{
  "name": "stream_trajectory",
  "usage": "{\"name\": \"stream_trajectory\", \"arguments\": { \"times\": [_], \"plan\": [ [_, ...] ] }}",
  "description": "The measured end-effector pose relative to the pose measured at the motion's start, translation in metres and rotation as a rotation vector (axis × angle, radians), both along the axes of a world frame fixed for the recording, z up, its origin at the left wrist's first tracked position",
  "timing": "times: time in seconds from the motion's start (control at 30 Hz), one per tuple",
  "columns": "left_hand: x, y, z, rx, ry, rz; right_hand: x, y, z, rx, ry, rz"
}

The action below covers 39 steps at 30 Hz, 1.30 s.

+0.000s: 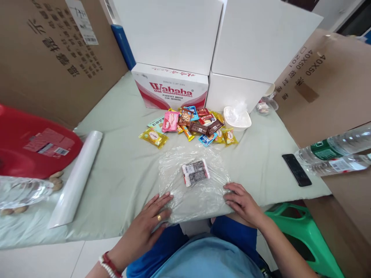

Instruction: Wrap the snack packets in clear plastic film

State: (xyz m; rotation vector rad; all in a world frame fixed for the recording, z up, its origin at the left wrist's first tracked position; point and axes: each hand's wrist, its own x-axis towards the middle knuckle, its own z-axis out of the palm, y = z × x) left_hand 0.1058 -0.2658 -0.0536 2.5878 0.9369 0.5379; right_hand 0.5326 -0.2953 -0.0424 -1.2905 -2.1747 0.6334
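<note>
A crumpled sheet of clear plastic film [171,173] lies spread at the front of the cloth-covered table. On its middle rests a small snack packet [196,172] with a dark, speckled front and white-and-red ends. My left hand [153,218], with a ring on one finger, lies on the film's front left corner, fingers stretched out. At the film's right edge my right hand [242,202] rests with its fingers apart. Neither hand touches the packet. Just beyond the film sits a pile of wrapped snacks [199,128] in pink, brown, blue and yellow wrappers.
A Wahaha carton [174,90] stands behind the snacks, beside a white bowl [242,122] holding clear plastic. To the left are a white roll [77,177] and a red jug [37,143]. A phone [296,170] and water bottles [333,148] lie right; below is a green stool [307,235].
</note>
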Motion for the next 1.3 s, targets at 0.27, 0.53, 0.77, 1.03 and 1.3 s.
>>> {"name": "stream_trajectory", "arguments": {
  "times": [0.27, 0.53, 0.77, 1.03, 1.3],
  "plan": [
    [-0.007, 0.039, 0.039, -0.580, -0.205, 0.243, 0.000, 0.054, 0.053, -0.132, 0.055, 0.013],
    [0.017, 0.117, 0.055, -0.543, -0.117, 0.750, -0.023, 0.162, 0.061, -0.228, -0.091, -0.120],
    [0.037, 0.081, 0.076, 0.277, -0.332, 1.107, -0.040, 0.167, 0.055, -0.263, -0.549, -0.245],
    [0.134, 0.051, 0.072, 0.006, -0.054, 0.418, -0.097, 0.213, 0.071, -0.007, -0.535, -0.021],
    [0.150, 0.074, 0.037, -0.038, 0.208, 0.424, -0.152, 0.262, 0.053, -0.217, -0.734, 0.072]
  ]
}}
